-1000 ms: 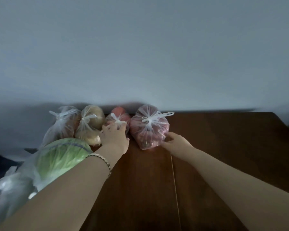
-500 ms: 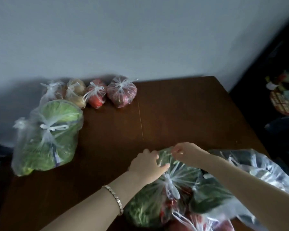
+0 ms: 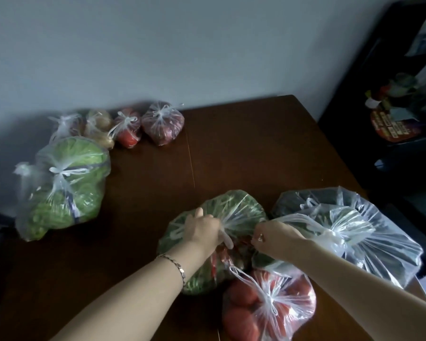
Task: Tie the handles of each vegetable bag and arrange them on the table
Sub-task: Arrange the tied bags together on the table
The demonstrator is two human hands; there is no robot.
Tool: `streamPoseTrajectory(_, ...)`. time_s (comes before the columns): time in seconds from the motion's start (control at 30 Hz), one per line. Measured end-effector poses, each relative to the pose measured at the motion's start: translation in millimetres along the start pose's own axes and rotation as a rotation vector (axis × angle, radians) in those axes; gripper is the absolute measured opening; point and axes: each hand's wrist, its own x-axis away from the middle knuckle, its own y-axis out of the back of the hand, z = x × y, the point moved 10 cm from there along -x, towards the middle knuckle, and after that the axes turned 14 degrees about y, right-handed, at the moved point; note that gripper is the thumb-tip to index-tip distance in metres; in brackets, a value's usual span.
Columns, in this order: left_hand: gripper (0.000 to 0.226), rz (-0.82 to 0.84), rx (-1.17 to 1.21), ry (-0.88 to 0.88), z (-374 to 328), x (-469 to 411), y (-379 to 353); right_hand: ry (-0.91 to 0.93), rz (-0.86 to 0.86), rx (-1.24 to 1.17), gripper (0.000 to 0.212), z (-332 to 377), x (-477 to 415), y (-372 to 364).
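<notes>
My left hand (image 3: 203,231) curls round a twisted handle of the leafy-greens bag (image 3: 234,207), which lies near the tabletop's (image 3: 244,148) front edge. My right hand (image 3: 277,238) pinches its plastic alongside. Small tied bags (image 3: 161,123) line the far left corner.

Left hand (image 3: 202,232): grips greens bag (image 3: 234,207) by its plastic, 6 o'clock on table (image 3: 256,148).
Right hand (image 3: 273,238): pinches the same bag, just beside.
Tomato bag (image 3: 268,308): tied, 5 o'clock, touching greens bag.
Cabbage bag (image 3: 69,183): tied, 9 o'clock.
Small bags (image 3: 162,123): four, tied, row at 11 o'clock.
</notes>
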Motion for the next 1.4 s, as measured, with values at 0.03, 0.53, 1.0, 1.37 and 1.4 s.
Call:
streamPoseTrajectory(0.03, 0.022, -0.023, 0.065, 0.012, 9, 0, 7, -0.005, -0.021, -0.024, 0.027, -1, -2, 1)
streamPoseTrajectory(0.53, 0.043, -0.132, 0.677, 0.549, 235, -48, 54, -0.132, 0.048, -0.954, 0.115, 145, -122, -74)
streamPoseTrajectory(1.0, 0.043, -0.074, 0.723, 0.349, 260, -125, 75, -0.292, -0.293, -1.152, 0.107, 180, -208, -62)
streamPoseTrajectory(1.37, 0.024, -0.288, 0.356, 0.106, 163, -71, 76, -0.023, -0.113, -0.554, 0.029, 89, -116, 25)
streamPoseTrajectory(1.4, 0.02, -0.227, 0.406, 0.063, 134, -64, 71, -0.011, -0.138, -0.496, 0.027, 67, -98, 35)
